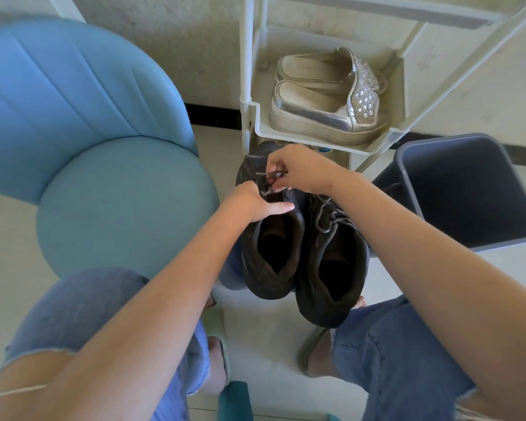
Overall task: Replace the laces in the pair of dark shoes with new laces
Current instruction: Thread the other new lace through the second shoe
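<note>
Two dark shoes stand side by side on the pale floor [255,344] between the person's knees, toes pointing away toward a white rack [316,141]. The dark shoe by the chair [268,268] sits just under both hands; the second dark shoe [331,278] touches it along one side and lies beneath the right forearm.

The right hand [301,168] hovers over the forepart of the dark shoe by the chair, thumb and fingertips pressed together on a loop of its grey lace [263,181], which runs slack across the eyelets. The left hand [248,202] rests on the same shoe at the near end of the lacing, one finger [281,207] lying straight across the top of the shoe's mouth. Its thumb sits right by the lace, but whether it pinches the lace or only steadies the tongue cannot be told from here.

On the second dark shoe the tied lace [331,218] lies in loops over the tongue, clear of both hands.

A blue chair [104,132] stands to the left of the shoes, a grey bin [468,192] to the right. The rack's lower shelf holds a pair of silver platform shoes [322,98]. The person wears ripped blue jeans [401,360] and green slippers [308,347]
</note>
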The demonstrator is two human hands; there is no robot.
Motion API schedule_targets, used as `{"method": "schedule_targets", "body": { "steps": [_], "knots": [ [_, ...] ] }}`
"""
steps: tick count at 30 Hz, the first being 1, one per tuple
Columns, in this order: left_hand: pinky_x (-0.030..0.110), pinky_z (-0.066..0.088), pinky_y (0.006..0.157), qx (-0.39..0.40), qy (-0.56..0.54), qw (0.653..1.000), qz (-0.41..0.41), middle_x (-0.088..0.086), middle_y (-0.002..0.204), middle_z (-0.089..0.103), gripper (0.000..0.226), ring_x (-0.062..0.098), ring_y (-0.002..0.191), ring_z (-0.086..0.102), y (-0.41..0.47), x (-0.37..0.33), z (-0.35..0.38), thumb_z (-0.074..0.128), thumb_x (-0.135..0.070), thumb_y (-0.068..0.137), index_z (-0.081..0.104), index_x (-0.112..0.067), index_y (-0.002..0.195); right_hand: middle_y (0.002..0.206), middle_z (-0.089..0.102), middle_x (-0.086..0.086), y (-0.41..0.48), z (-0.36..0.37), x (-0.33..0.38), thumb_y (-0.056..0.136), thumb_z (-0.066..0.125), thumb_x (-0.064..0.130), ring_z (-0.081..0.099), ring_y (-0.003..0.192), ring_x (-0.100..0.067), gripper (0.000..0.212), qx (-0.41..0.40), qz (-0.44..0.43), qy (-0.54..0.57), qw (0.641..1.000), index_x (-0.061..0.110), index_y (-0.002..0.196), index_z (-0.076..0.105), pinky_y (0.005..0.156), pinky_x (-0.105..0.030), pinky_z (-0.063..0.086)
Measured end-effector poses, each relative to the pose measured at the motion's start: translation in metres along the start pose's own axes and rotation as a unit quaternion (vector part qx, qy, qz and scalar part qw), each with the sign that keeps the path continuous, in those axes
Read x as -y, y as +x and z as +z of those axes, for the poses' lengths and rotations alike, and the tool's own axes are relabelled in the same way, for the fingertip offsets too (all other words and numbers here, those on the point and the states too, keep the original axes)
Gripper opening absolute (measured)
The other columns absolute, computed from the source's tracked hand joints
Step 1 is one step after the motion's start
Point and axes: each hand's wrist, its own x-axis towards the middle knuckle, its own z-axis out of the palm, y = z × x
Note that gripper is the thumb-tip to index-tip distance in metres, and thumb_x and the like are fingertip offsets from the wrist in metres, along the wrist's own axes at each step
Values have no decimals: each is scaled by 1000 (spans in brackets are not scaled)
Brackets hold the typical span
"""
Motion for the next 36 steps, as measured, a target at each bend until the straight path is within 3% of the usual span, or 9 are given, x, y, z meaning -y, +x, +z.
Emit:
{"method": "schedule_targets", "body": {
  "steps": [2,5,14,19,23,27,29,33,36],
  "knots": [
    [38,43,102,3,13,1000,-10,5,135,52,77,24,121,50,0,0,-1,68,-56,76,47,-13,136,82,63,5,3,0,1,77,76,9,62,81,-18,16,-51,9,27,998,16,85,64,79,-35,53],
    [37,46,98,-3,28,999,-21,7,127,57,77,24,115,54,0,-1,-1,68,-60,74,52,-8,129,85,69,-1,1,-5,0,76,76,4,64,78,-16,17,-74,31,101,992,15,84,65,79,-32,55],
    [35,45,97,7,54,998,-30,7,132,53,89,25,118,52,2,-2,-1,64,-69,70,46,-10,134,60,63,5,-15,-35,41,72,78,-3,53,48,-3,19,-100,-56,352,929,9,77,64,50,-12,41],
    [28,37,93,-11,18,1000,-2,1,138,49,78,22,126,47,-1,-2,4,68,-60,75,46,-17,136,66,63,4,-18,-36,28,82,75,18,54,52,-3,23,-13,28,246,969,5,96,64,51,-15,38],
    [25,38,85,-34,-77,996,-10,5,131,56,61,22,118,54,1,5,-2,73,-38,80,53,-11,131,69,67,3,-16,-35,12,96,55,38,55,52,-9,25,-94,71,126,985,15,89,63,46,-14,37],
    [29,36,100,-60,-55,997,-15,6,146,41,81,23,131,42,0,6,1,74,-31,78,34,-11,145,121,49,-13,-15,-41,5,102,43,27,61,88,-26,29,-199,171,-66,963,5,113,59,80,-36,52],
    [26,37,94,-76,-38,996,-8,6,142,45,76,22,128,45,-1,6,2,73,-30,78,38,-11,142,131,44,-15,-19,-49,7,99,45,13,60,88,-31,22,-268,205,-141,931,4,114,59,71,-37,45],
    [20,37,75,-91,-18,996,-6,6,122,53,62,17,105,50,-2,5,0,72,-27,78,48,-8,133,139,35,-17,-28,-62,8,95,50,17,53,76,-30,27,-315,243,-162,903,2,115,60,67,-34,43],
    [24,37,76,-86,-5,996,-14,5,113,56,45,22,105,54,-2,5,-2,72,-27,76,59,-14,117,127,43,-12,-28,-54,15,95,52,37,50,73,-24,34,-265,214,-88,936,5,104,56,76,-34,48]
  ]
}}
